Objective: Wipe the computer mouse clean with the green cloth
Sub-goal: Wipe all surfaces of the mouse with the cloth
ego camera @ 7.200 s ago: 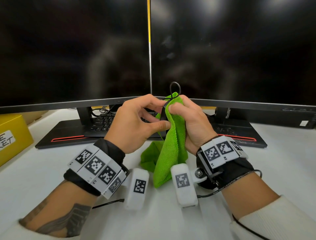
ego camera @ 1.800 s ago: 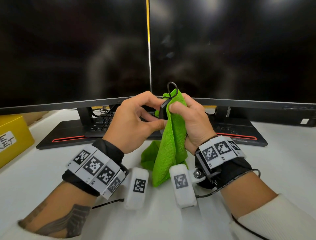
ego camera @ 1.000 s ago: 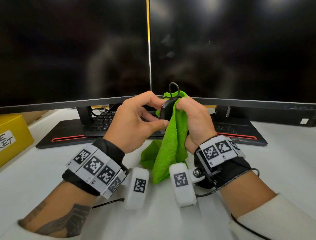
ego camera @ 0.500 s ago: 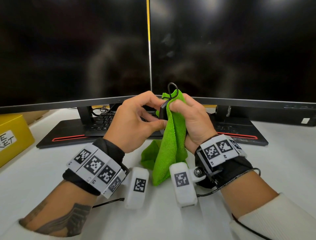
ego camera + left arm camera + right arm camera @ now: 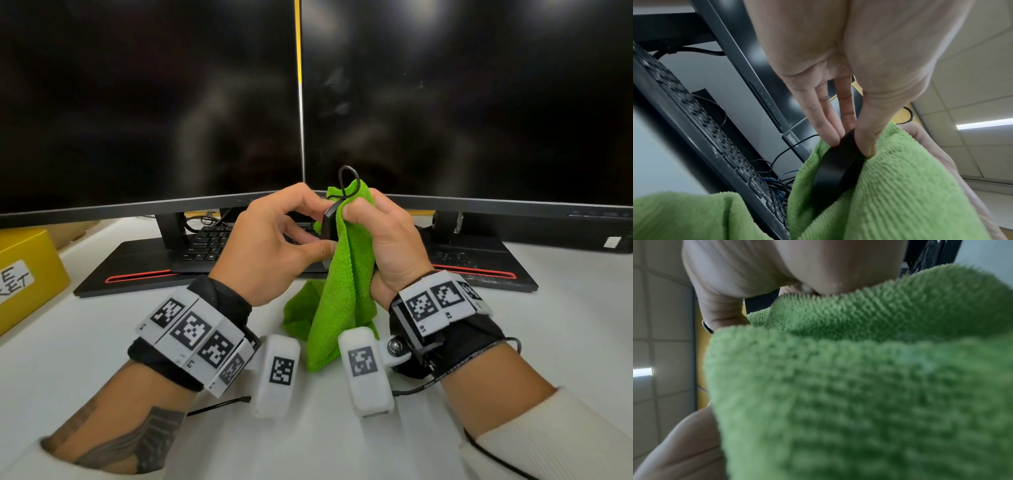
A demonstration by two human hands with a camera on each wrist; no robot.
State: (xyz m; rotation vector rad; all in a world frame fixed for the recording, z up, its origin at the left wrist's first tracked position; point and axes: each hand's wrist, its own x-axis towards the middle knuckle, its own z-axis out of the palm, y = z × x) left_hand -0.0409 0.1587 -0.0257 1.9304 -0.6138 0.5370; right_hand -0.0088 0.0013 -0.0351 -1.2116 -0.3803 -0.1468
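Mouse (image 5: pixel 329 224) mostly hidden under green cloth (image 5: pixel 346 281).

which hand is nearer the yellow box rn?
Left. The left hand grips the mouse at centre, on the yellow box's side; the right hand, gripping the green cloth, is farther away.

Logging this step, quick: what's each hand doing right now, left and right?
Left hand: pinching the black mouse between thumb and fingers.
Right hand: gripping the green cloth, pressed against the mouse.
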